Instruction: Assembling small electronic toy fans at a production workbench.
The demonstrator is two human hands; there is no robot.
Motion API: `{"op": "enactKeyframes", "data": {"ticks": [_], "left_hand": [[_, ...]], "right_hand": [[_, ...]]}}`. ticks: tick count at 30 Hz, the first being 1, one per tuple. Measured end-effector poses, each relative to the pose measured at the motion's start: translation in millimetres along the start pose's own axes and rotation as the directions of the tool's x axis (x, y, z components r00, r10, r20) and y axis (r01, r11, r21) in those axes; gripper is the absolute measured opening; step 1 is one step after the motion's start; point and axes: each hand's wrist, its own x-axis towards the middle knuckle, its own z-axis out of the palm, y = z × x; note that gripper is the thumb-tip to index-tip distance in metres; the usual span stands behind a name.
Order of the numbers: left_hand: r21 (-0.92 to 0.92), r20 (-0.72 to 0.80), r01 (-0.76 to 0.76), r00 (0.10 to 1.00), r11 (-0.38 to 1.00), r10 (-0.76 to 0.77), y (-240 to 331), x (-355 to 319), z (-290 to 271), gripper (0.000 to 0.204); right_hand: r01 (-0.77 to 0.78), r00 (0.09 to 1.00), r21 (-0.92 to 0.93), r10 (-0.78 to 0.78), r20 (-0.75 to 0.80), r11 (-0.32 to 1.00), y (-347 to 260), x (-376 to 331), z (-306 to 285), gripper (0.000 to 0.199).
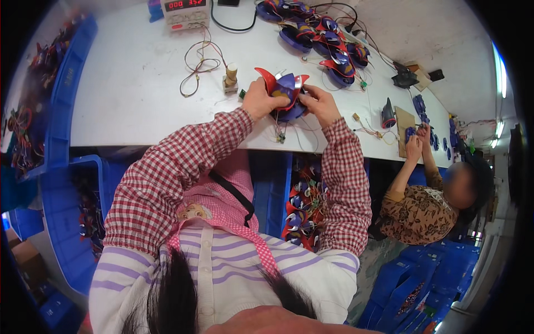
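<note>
Between my hands, just above the white table [128, 100], is a purple plastic toy part [286, 83] with red pointed wings, silver pieces and loose thin wires. My left hand [262, 100] is closed on its left side, the thumb lying across its front. On the right side, my right hand [320, 103] grips it with thumb and fingers. Thin wires with a small circuit board [281, 137] hang below it toward the table's front edge. A little green board [242, 94] shows beside my left hand. The underside of the toy part is hidden.
Left of my hands stand a small block with a tan cylinder [230, 78] and coiled wires [194, 72]. A power supply [186, 14] is at the back. Similar toy parts [328, 42] pile up at back right. A co-worker [425, 206] sits to the right. Blue bins [69, 83] flank the table.
</note>
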Motion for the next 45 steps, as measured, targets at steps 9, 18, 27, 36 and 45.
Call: {"op": "enactKeyframes", "data": {"ticks": [9,18,27,36,45], "left_hand": [[-0.578,0.134,-0.022,0.984,0.816,0.121,90,-134,-68,0.050],[-0.273,-0.387,-0.229,0.915,0.934,0.112,84,-219,-226,0.053],[-0.026,-0.498,-0.119,0.862,0.993,0.091,5,-132,-311,0.053],[0.273,-0.519,-0.015,0.839,0.962,0.160,-18,-95,-352,0.052],[0.498,-0.619,-0.070,0.669,0.864,0.411,-1,-145,-361,0.039]], "right_hand": [[0.162,0.986,0.182,-0.153,-0.063,0.970,-35,-106,22,0.038],[0.042,0.994,0.452,-0.084,0.073,0.891,-23,-92,108,0.034],[-0.050,0.998,0.385,0.028,0.061,0.922,-7,-34,208,0.032],[-0.147,0.985,-0.215,0.122,-0.126,0.966,-29,-6,191,0.050],[0.119,0.973,-0.305,-0.172,-0.155,0.945,-35,59,161,0.032]]}}
